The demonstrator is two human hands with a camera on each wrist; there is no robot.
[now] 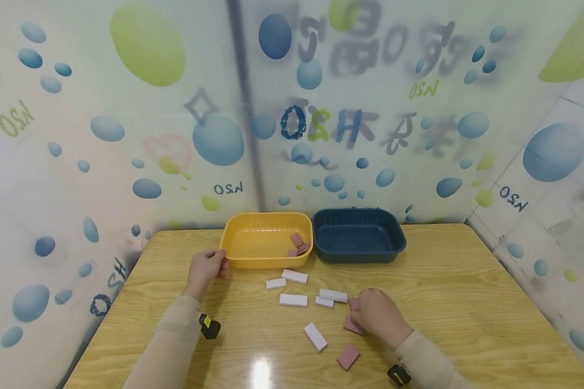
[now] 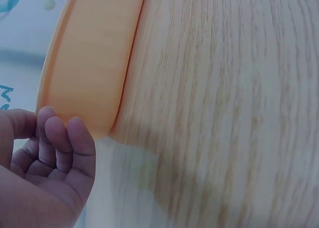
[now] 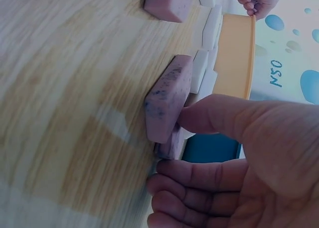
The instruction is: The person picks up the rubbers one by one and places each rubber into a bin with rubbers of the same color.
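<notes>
At the left, my left hand (image 1: 207,270) pinches the near-left corner of the yellow basket's rim (image 1: 253,263), thumb and fingertips meeting there in the left wrist view. Several pink erasers (image 1: 297,240) lie in that basket's right end. On the table's right side, my right hand (image 1: 380,316) has its thumb and index finger around a pink eraser (image 3: 170,144), partly hidden by the hand. A second pink eraser (image 3: 169,99), marked with dark smudges, lies right beside the thumb. Another pink eraser (image 1: 348,356) lies nearer the front.
Several white erasers lie mid-table, among them a tilted white eraser (image 1: 315,337) and a flat white eraser (image 1: 293,300). A dark blue basket (image 1: 359,257) stands against the yellow one at its right. Behind both rises a patterned wall (image 1: 292,178).
</notes>
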